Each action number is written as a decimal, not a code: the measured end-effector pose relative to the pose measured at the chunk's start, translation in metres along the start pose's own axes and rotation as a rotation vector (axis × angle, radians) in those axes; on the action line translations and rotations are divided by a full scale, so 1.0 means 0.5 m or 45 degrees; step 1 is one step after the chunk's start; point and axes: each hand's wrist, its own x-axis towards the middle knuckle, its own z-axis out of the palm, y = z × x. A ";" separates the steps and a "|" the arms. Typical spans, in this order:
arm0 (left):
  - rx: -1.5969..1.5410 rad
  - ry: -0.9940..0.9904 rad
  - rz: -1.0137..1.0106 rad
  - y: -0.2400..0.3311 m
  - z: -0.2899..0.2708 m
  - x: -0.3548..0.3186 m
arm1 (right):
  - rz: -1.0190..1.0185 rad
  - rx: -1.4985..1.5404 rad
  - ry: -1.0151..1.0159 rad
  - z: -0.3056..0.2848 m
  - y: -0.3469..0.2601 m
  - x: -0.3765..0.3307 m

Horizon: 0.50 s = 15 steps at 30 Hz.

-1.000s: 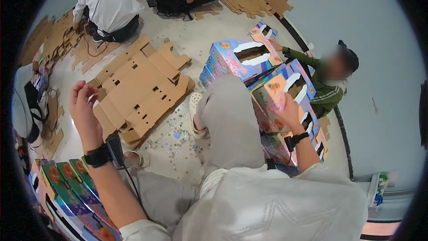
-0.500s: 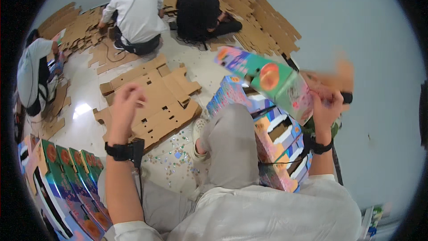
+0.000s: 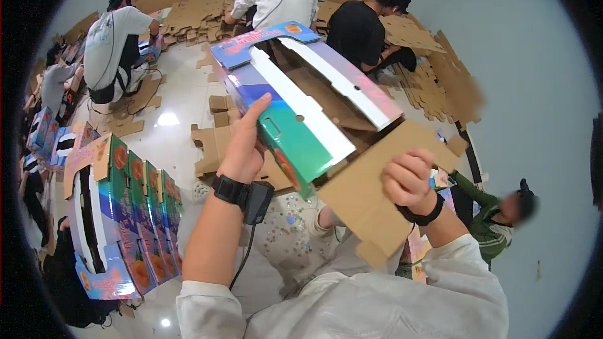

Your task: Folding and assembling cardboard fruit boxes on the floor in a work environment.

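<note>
I hold a colourful printed cardboard box (image 3: 295,97) up in front of me, its brown inside and open flaps facing me. My left hand (image 3: 244,147), with a black wrist device and cable, grips the box's green and blue side wall. My right hand (image 3: 408,179), wearing a black wristband, is closed on the brown bottom flap (image 3: 364,201) that hangs toward me.
A row of folded printed boxes (image 3: 125,213) stands at my left. Flat brown cardboard blanks (image 3: 213,144) lie on the floor ahead, with more piled at the back (image 3: 433,69). Several people sit working around: three at the back, one in green at right (image 3: 496,220).
The box has been lifted from my right side up to the centre. My left hand came across from the left and took hold of its side; the view tilted upward.
</note>
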 end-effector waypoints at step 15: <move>0.559 -0.218 0.878 0.066 -0.001 -0.041 | 1.553 1.402 -0.209 0.141 0.217 -0.049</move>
